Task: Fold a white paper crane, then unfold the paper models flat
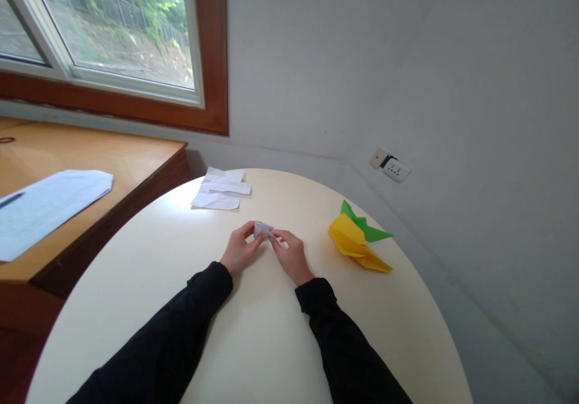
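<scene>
While on round table [253, 344], both hands pinch folded paper [263, 230].

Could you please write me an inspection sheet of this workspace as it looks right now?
Surface: round cream table, set against a grey wall corner.
Job's things: small folded white paper, pinched from both sides over the table.
Clutter: creased white sheets at the far edge; yellow folded paper lying on green folded paper to the right.
Hands: left hand and right hand both grip the small paper; black sleeves.
Cables: nothing seen; a wall socket has something small plugged in.
Surroundings: wooden desk with printed paper; window onto greenery.
</scene>
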`<act>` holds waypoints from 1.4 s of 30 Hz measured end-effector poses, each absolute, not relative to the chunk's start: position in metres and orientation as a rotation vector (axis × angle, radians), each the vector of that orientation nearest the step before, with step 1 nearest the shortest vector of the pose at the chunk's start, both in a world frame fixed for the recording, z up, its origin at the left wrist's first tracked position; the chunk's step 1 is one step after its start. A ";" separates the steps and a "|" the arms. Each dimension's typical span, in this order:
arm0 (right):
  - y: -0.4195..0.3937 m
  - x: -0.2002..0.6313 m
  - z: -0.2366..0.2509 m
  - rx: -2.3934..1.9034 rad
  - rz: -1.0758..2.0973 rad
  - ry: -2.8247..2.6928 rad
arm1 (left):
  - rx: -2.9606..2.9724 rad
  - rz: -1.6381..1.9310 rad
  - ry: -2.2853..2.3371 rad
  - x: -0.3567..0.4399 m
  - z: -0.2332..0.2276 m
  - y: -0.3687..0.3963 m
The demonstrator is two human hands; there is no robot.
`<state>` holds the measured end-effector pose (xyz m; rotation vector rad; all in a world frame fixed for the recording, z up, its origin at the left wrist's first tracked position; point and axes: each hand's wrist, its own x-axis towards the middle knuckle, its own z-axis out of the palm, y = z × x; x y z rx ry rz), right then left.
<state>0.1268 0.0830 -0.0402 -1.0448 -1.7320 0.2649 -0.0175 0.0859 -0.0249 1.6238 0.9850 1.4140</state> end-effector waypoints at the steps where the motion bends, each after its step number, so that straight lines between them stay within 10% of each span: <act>1: 0.083 0.127 -0.040 -1.047 0.266 -1.735 | 1.636 1.410 0.990 -0.018 -0.025 0.086; 42: 0.080 0.127 -0.036 -1.147 0.321 -1.648 | 1.293 1.404 0.989 -0.014 -0.021 0.086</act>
